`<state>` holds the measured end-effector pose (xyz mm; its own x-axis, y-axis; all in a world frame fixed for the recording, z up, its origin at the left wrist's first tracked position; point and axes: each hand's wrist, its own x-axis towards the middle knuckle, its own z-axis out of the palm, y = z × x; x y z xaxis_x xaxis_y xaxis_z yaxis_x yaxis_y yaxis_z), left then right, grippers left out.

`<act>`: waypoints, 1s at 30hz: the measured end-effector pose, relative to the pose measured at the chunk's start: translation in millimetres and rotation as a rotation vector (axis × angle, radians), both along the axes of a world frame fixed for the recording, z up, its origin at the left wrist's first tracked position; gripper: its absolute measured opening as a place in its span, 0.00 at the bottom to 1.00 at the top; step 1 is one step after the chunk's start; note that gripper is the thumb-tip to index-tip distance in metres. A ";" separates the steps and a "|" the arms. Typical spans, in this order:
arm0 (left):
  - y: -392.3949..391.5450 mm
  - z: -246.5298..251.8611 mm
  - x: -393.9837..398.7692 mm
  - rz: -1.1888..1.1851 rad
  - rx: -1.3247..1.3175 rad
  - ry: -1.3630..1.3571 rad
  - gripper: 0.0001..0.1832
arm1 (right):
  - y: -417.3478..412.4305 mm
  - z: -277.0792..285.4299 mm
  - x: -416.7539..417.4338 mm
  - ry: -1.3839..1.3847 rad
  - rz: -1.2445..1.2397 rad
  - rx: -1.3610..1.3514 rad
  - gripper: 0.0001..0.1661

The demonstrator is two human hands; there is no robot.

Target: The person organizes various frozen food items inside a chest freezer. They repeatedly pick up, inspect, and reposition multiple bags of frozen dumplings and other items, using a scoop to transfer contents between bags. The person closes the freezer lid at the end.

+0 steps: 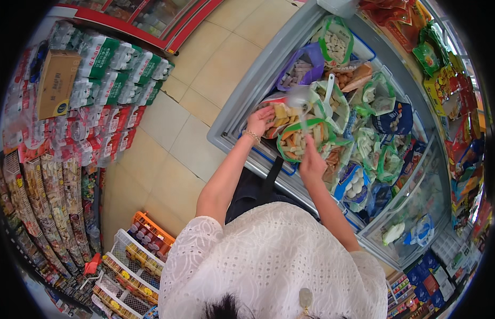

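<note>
My left hand [260, 121] rests with spread fingers at the edge of an opened bag of yellow frozen pieces [285, 114], a bracelet on its wrist. In my right hand [312, 161] is the handle of a scoop [299, 99], blurred and pale, held above the food. Just left of that hand lies a green-edged bag of orange and white frozen sticks [297, 145]. A white plastic scoop [329, 95] stands in the bag behind. Farther back are a purple bag [301, 69] and a green-rimmed bag of pale pieces [336, 44].
The open chest freezer [247, 83] has a grey rim and a glass lid [415, 199] at its right. Snack packets [447, 83] line its far side. Stacked bottle packs [107, 91], a cardboard box [58, 83], packed shelves and a tiered wire rack [131, 261] stand to the left.
</note>
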<state>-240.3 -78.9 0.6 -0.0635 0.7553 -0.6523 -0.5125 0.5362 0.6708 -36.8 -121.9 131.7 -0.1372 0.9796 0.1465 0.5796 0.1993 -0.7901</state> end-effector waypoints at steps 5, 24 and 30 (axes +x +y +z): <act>6.8 -11.4 0.6 -0.026 -0.008 0.207 0.22 | -1.2 -30.0 9.3 -0.094 0.004 -0.235 0.20; 18.5 12.0 -3.5 -0.244 0.053 0.174 0.22 | 14.2 19.4 9.7 0.050 -0.004 -0.394 0.19; 8.5 -16.8 -0.9 0.028 -0.016 0.096 0.19 | 28.6 55.7 3.4 0.247 -0.048 -0.127 0.20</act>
<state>-241.2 -70.4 -16.3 -0.1473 0.7417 -0.6543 -0.4613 0.5337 0.7088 -33.4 -93.3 187.4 -0.0652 0.9968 0.0451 0.3728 0.0663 -0.9255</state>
